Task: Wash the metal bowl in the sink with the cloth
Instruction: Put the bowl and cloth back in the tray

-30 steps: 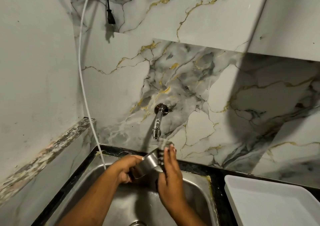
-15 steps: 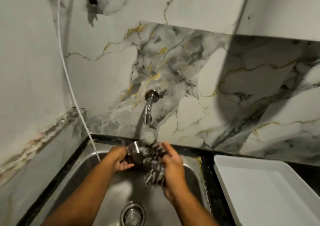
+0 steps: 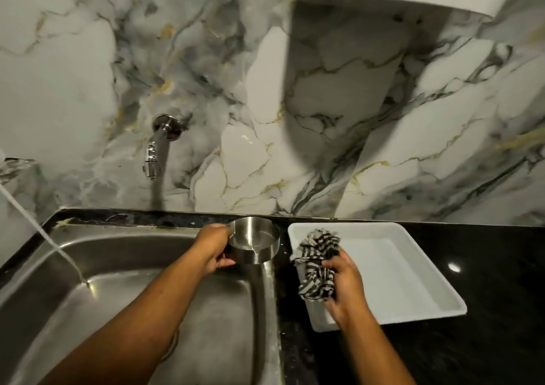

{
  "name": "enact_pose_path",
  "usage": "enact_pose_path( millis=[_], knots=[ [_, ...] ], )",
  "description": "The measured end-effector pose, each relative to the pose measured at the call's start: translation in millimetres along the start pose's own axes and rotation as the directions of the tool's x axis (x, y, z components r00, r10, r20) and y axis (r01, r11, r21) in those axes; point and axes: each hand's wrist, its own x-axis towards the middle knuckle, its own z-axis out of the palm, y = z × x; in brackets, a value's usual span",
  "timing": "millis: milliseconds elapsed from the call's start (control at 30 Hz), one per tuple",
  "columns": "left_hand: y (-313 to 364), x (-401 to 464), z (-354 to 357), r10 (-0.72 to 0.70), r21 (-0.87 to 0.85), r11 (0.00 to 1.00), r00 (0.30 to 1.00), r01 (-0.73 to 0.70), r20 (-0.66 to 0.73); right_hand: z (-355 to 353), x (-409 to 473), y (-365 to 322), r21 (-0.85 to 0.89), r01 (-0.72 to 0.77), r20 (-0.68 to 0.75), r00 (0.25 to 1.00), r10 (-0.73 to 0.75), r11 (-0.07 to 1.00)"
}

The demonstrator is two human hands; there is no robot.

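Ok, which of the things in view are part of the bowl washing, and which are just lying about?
Part of the job:
- metal bowl, held by the left hand at the sink's right edge
- striped cloth, gripped in the right hand
- sink
- tap

Just there:
- white tray on the black counter
- white hose running into the sink

Overall light: dim, warm-grey indoor.
Shadow: broad dark shape on the marble wall, 12 to 2 o'clock.
Glare: small bright spot on the black counter, 4 o'clock.
Edges: wide-angle bending, slight softness.
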Motion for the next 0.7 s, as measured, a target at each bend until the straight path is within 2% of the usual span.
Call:
enact_pose_path(
  millis=[67,133,233,267,300,333,367,400,433,633,700],
  knots=[
    [4,-4,46,0.065,-0.042,0.997,0.998,-0.066,-0.006,-47,24,-31,-0.268,0.074,-0.038,0.995,-0.088,0.96],
    [5,-8,75,0.106,-0.074,0.991,0.994,-0.108,-0.027,-79,47,-52,-0.506,0.131,-0.026,0.986,-0.167,0.852],
    [-2,-8,130,0.125,-0.081,0.988,0.989,-0.131,-0.081,-136,91,-75,-0.729,0.172,0.019,0.973,-0.231,0.662],
    [-6,-8,146,0.118,-0.084,0.988,0.988,-0.126,-0.097,-155,110,-75,-0.813,0.207,0.065,0.961,-0.267,0.545],
    [-11,-8,159,0.112,-0.087,0.989,0.988,-0.121,-0.108,-172,127,-72,-0.921,0.239,0.161,0.953,-0.257,0.309],
    [-16,-6,173,0.106,-0.092,0.989,0.987,-0.117,-0.12,-190,142,-66,-0.964,0.262,0.249,0.951,-0.182,0.052],
    [-20,-4,187,0.102,-0.094,0.989,0.987,-0.114,-0.126,-206,154,-58,-0.939,0.283,0.306,0.947,-0.096,-0.193],
    [-25,-4,198,0.098,-0.093,0.99,0.986,-0.11,-0.133,-220,164,-48,-0.882,0.297,0.327,0.945,-0.022,-0.366],
    [-30,-3,207,0.095,-0.082,0.991,0.985,-0.107,-0.143,-231,170,-39,-0.848,0.284,0.309,0.951,0.017,-0.449],
    [-47,-3,228,0.091,0.067,0.995,0.978,-0.079,-0.19,-240,175,-27,-0.864,0.25,0.237,0.968,0.086,-0.436],
    [-51,1,230,0.106,0.092,0.992,0.973,-0.089,-0.204,-234,173,-35,-0.885,0.258,0.261,0.964,0.048,-0.387]
  ],
)
